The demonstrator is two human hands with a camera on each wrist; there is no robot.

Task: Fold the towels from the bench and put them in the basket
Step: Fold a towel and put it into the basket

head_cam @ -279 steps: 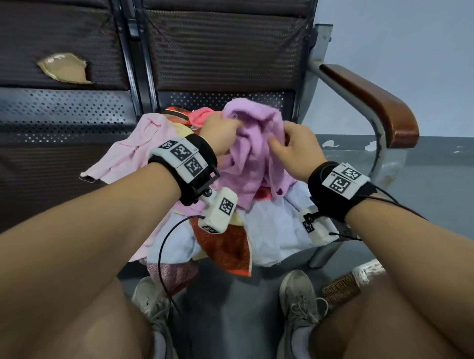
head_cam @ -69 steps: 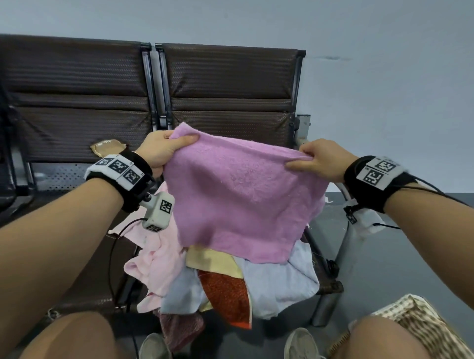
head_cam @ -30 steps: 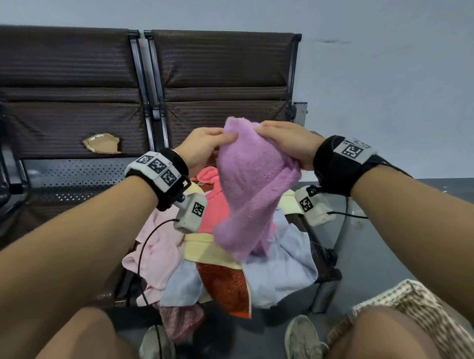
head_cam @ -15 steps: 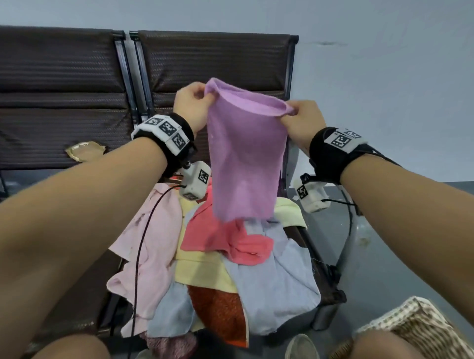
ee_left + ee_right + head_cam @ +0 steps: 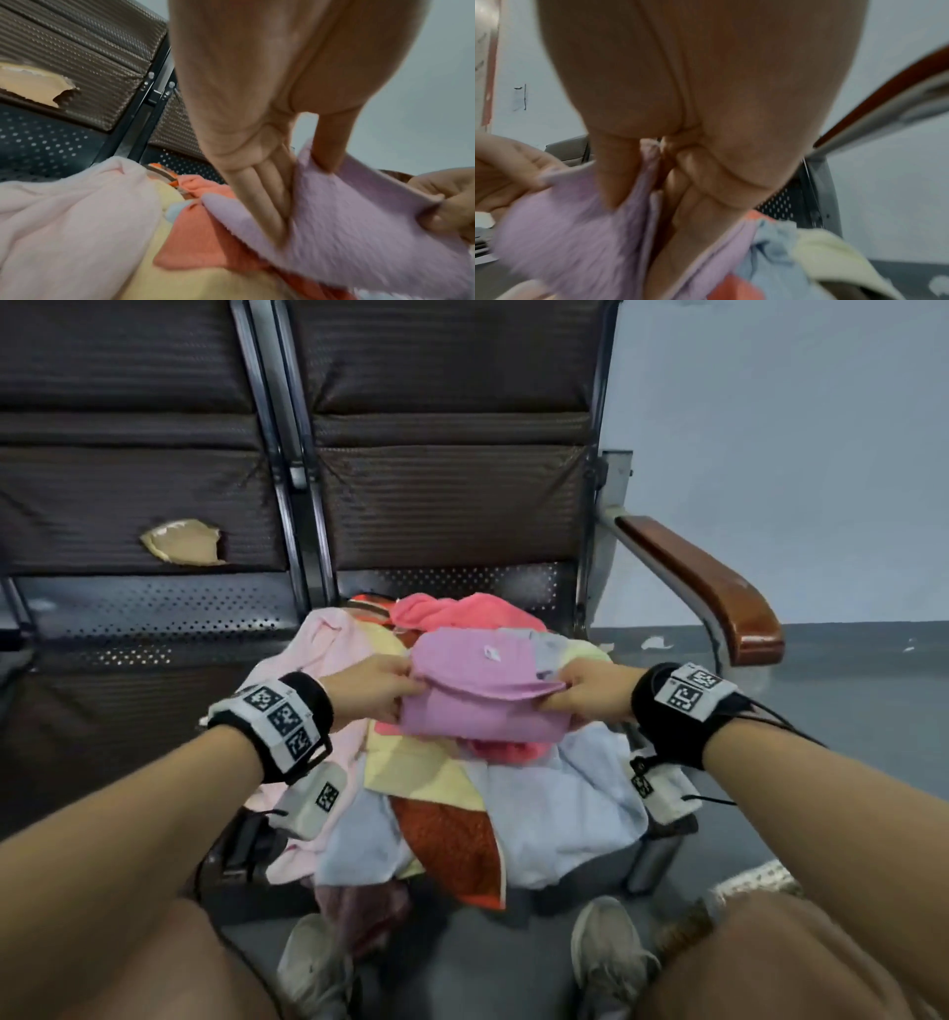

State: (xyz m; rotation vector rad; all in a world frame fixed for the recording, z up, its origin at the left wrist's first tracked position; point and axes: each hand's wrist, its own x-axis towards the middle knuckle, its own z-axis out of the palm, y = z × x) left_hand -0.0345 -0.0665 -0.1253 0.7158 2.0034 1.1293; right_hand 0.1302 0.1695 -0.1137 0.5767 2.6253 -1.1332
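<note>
Hands fold purple towel (image 5: 482, 698) over towel pile (image 5: 539, 793) on the surface (image 5: 154, 618).
Left hand (image 5: 372, 688) and right hand (image 5: 590, 693) each pinch one end, held apart above the heap.

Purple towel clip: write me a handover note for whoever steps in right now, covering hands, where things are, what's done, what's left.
Left hand: pinches the left end of the folded purple terry towel.
Right hand: pinches its right end.
The towel hangs just above the heap of unfolded towels on the brown bench seat.
Done: the purple towel is folded into a narrow stack.
Left: any last fold, then into the woven basket, only its edge visible at lower right; then the remaining pile: pink, yellow, coral, light blue, rust.
</note>
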